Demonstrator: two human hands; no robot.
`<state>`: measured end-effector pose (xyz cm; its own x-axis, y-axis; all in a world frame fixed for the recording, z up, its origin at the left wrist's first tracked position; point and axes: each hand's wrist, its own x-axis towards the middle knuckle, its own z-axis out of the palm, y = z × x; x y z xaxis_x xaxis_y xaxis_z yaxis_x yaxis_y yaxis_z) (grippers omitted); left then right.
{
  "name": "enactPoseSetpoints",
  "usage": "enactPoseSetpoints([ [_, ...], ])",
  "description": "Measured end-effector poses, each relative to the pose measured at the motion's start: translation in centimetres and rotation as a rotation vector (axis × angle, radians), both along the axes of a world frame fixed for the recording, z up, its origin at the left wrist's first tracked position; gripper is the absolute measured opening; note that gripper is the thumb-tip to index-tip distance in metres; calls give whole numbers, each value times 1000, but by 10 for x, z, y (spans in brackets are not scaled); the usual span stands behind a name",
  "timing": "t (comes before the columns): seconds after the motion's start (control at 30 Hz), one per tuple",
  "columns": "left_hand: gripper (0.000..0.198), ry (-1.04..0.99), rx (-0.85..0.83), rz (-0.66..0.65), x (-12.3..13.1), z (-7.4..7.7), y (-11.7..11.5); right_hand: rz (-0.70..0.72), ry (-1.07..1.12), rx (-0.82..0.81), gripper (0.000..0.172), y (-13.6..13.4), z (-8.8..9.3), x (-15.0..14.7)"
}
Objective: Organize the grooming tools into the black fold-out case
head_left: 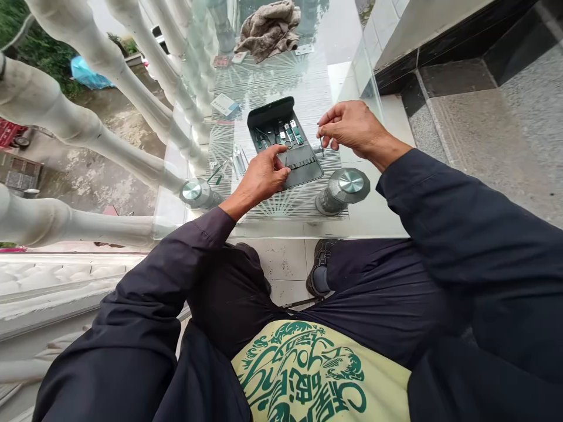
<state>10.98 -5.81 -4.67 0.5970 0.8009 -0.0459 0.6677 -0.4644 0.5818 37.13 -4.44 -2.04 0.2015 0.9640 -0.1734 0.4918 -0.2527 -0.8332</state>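
Note:
A dark manicure case (303, 172) lies unfolded on the glass table, with nail clippers (295, 132) and other small metal tools with green parts in its upper half. Elastic loops run across its lower flap. My left hand (264, 174) is at the case's lower left, thumb and forefinger curled at the flap; what lies right between the fingertips is partly hidden. Off the case's right side, my right hand (354, 129) pinches a thin dark tool (321, 146), which hangs downward. Its exact kind is too small to tell.
Left of the case lie loose slim tools (219, 171) and silvery pieces (240, 163). A small white and blue box (224, 105) sits farther back, and a crumpled cloth (269, 29) beyond it. Round metal-capped table legs (343, 190) stand near the front edge. White balusters (109, 149) line the left.

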Motion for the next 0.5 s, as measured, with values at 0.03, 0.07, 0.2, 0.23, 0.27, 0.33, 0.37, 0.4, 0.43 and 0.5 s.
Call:
enactPoseSetpoints([
  [0.03, 60, 4, 28, -20, -1, 1, -1, -2, -16, 8, 31, 1, 0, 0],
  [0.07, 62, 9, 48, -39, -1, 3, -3, -2, -31, 14, 31, 2, 0, -1],
  [0.2, 64, 24, 51, -80, -1, 15, -18, 9, -33, 37, 28, 3, 2, -3],
  [0.23, 64, 27, 41, -89, -1, 18, -22, 13, -23, 47, 27, 3, 2, -4],
  [0.27, 65, 31, 30, -100, -1, 21, -26, 17, -15, 54, 26, 3, 2, -5],
  [0.33, 70, 50, 17, -135, 1, 25, -35, 15, -16, 47, 26, 3, 3, -7],
  [0.37, 73, 64, 16, -160, 2, 26, -40, 8, -26, 32, 27, 2, 3, -9],
  [0.4, 77, 84, 20, -191, 4, 26, -45, 1, -38, 15, 29, 2, 3, -10],
  [0.43, 80, 110, 26, -227, 5, 27, -49, 0, -47, 3, 30, 2, 3, -11],
  [0.5, 83, 174, 37, -311, 10, 27, -58, 16, -47, 10, 31, 2, 2, -13],
])
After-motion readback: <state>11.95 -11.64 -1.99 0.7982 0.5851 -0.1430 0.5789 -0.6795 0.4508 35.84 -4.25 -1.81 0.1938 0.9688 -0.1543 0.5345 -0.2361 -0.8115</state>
